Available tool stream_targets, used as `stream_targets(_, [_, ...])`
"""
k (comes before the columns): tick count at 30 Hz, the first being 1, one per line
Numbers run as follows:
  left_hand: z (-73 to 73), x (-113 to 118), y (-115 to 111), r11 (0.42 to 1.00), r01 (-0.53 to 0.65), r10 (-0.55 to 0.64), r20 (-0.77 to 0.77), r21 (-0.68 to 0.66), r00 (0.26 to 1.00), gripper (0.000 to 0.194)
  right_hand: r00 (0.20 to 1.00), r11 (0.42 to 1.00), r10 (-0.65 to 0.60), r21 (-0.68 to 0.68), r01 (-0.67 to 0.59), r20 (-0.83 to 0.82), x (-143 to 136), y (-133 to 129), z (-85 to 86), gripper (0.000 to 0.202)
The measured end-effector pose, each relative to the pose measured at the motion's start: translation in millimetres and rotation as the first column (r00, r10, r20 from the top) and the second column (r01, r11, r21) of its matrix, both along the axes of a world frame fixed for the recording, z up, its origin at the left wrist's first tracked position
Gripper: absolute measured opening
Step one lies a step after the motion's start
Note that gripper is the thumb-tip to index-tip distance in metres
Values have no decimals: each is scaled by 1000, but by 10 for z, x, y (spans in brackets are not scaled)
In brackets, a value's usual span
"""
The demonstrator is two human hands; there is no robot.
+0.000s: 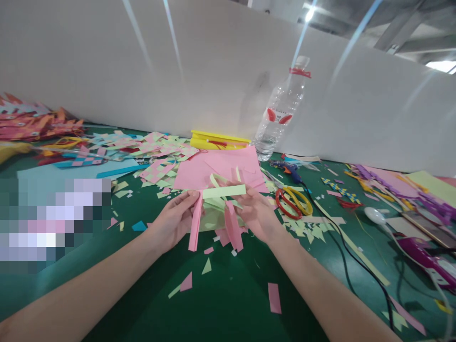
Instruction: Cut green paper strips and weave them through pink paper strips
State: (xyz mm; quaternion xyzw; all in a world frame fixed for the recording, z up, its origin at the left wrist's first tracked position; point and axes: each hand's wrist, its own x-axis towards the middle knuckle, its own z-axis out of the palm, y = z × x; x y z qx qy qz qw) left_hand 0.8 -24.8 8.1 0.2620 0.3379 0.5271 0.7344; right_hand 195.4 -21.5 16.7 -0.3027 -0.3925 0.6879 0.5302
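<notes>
My left hand [178, 213] pinches a folded pink paper strip [194, 228] at its upper end, beside the left end of a pale green paper strip [224, 191]. From the right, my right hand [259, 213] is closed on the green strip's other end, with some fingertips behind it. A second pink strip [233, 227] hangs from the middle, tilted. More pale green strips loop up behind, and the way they join is partly hidden. Below and behind them lies a pink paper sheet [217, 161] on the green table.
Red-and-yellow-handled scissors [292, 202] lie right of my hands, near a blue glue gun [288, 170] with a black cord. A clear bottle [281, 114] stands tilted-looking against the white partition [160, 71]. Paper scraps [167, 147] and a purple tool [423, 256] lie around.
</notes>
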Motion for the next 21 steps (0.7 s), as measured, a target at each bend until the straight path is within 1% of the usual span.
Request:
stream_targets(4, [9,0,-7,1000,-27,27,-7,4,1000,13,993,990,19,-140,-35,-115,17,11,-7,12])
stream_targets(8, [-9,-6,2,998,-67,67,-10,19,998,8,993,967,32,-246,-59,-114,22,19,-13,9])
stream_targets(11, [-19,-9,13,995,-85,86,-20,44,996,5,996,972,67,-219,-80,-66,33,29,-29,12])
stream_targets(14, [-3,-2,16,993,-104,106,-31,49,994,11,995,978,102,-183,-98,11,41,35,-46,21])
stream_targets(16, [18,7,12,992,-114,115,-34,45,993,13,993,978,111,-182,-102,44,42,34,-55,26])
stream_targets(21, [60,19,-2,987,-162,163,-42,12,986,10,987,963,158,-225,-151,12,44,25,-87,30])
